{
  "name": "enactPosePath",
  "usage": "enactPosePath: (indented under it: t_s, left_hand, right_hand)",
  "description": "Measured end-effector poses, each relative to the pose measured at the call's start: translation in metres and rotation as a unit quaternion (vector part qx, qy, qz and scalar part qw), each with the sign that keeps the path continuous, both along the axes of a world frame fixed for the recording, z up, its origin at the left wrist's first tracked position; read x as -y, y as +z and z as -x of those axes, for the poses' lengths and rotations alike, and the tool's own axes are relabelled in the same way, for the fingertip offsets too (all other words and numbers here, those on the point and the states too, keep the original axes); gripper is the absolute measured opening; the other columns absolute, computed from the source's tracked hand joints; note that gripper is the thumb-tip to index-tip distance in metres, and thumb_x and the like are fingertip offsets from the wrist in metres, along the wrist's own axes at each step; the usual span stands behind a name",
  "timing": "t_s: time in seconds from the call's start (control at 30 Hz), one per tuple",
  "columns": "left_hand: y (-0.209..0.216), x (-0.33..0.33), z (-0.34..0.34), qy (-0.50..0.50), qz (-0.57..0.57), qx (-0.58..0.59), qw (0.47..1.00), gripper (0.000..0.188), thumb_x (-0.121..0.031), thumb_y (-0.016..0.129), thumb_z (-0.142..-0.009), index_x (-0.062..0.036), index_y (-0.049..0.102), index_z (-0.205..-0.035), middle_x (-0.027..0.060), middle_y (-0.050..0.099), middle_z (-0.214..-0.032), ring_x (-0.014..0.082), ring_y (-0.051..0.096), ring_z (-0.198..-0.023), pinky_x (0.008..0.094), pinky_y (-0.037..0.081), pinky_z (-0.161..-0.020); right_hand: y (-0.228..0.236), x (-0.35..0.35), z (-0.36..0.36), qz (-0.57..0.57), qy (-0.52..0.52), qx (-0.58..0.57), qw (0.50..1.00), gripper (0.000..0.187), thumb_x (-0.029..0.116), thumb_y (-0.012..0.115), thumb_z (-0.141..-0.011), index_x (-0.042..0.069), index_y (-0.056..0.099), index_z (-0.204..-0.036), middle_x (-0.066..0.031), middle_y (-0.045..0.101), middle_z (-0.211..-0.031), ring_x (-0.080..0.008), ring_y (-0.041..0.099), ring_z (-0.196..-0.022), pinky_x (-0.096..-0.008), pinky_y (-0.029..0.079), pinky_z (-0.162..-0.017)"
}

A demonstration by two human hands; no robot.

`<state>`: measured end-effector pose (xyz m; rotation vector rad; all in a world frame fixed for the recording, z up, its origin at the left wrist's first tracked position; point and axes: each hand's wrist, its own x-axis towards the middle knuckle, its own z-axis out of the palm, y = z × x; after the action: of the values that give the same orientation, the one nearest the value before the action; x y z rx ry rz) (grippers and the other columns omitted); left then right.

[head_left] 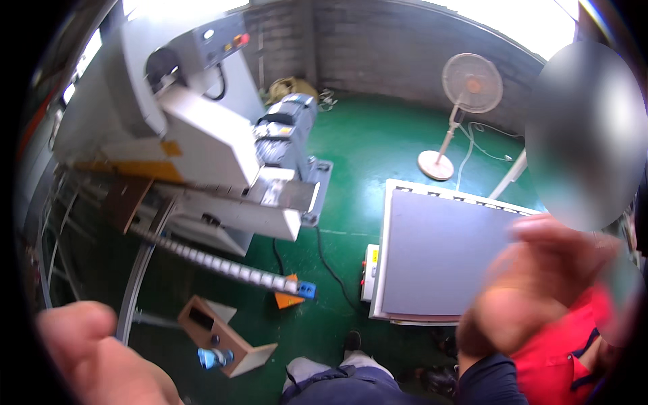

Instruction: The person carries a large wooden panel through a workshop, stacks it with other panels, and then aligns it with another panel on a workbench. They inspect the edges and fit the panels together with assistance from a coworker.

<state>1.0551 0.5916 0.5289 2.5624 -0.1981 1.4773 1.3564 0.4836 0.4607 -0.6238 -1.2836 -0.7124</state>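
Hands wide apart, can't tell if open or closed, tbh. Left hand lower left; blurry right hand lower right, nearer grey-topped counter just up-left, right of centre.

Machine left, table right, and we're between them!
Nearer us than the machine runs the roller rail, then a low stand on the floor; behind the table, the fan stands before the wall. Our left hand is far left, our right hand fronts the table, a co-worker close on our right.
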Motion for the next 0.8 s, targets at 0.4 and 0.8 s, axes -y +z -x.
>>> enactPosePath:
  t_s: [0.4,0.8]
  left_hand:
    - [-0.271,-0.038,-0.083,-0.120,0.491,-0.393,0.768,0.025,-0.005,0.071,-0.080,-0.0005,0.068,-0.105,0.0123,0.069,-0.097,0.0229,0.068,-0.094,0.0323,0.052,-0.084]
    - [-0.294,-0.062,-0.077,-0.095,0.447,-0.338,0.823,0.015,-0.013,0.072,-0.084,0.0001,0.069,-0.091,0.0131,0.069,-0.082,0.0255,0.067,-0.074,0.0348,0.052,-0.069]
  right_hand:
    - [-0.223,0.009,0.063,0.630,0.166,-0.270,0.709,0.024,0.010,0.068,-0.087,0.000,0.069,-0.108,-0.0115,0.071,-0.097,-0.0214,0.069,-0.089,-0.0310,0.054,-0.080]
    - [-0.241,-0.037,0.072,0.624,0.203,-0.188,0.731,0.030,0.030,0.069,-0.089,0.004,0.065,-0.103,-0.0096,0.067,-0.081,-0.0230,0.066,-0.072,-0.0330,0.053,-0.061]
